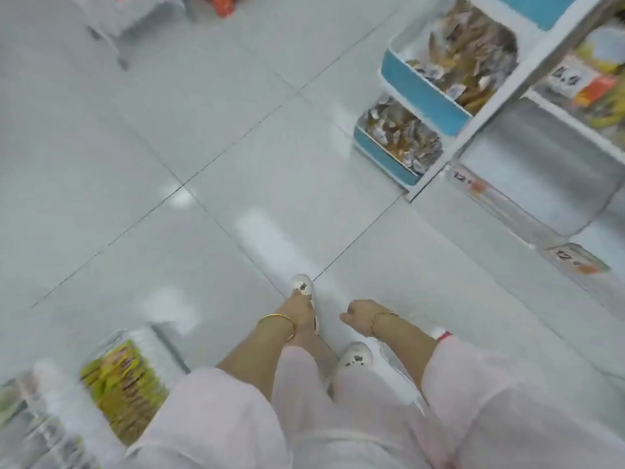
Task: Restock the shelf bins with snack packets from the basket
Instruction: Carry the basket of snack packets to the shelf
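Over floor tiles: left hand (299,311), right hand (358,315), apart, loosely curled, empty. Shelf bins (419,93) upper right, stocked. Basket: I cannot place it. I'd fetch packets first.

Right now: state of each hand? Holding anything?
Left hand: open, hangs down, holds nothing.
Right hand: open, fingers loosely curled, holds nothing.
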